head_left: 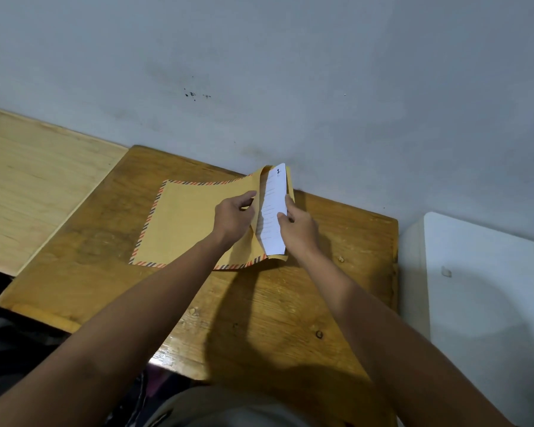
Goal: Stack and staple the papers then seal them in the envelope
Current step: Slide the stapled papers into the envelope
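Observation:
A large yellow-brown envelope (185,223) with a red-and-black striped border lies on the wooden table (259,318), its open mouth at the right and lifted. White printed papers (273,208), marked "1" at the top, stick partway out of that mouth. My left hand (233,215) pinches the envelope's upper layer at the opening. My right hand (296,229) grips the right edge of the papers. No stapler is in view.
A grey wall (290,72) rises directly behind the table. A lighter plywood surface (34,186) adjoins on the left. A white cabinet or box (487,288) stands at the right. My lap is below the table's near edge.

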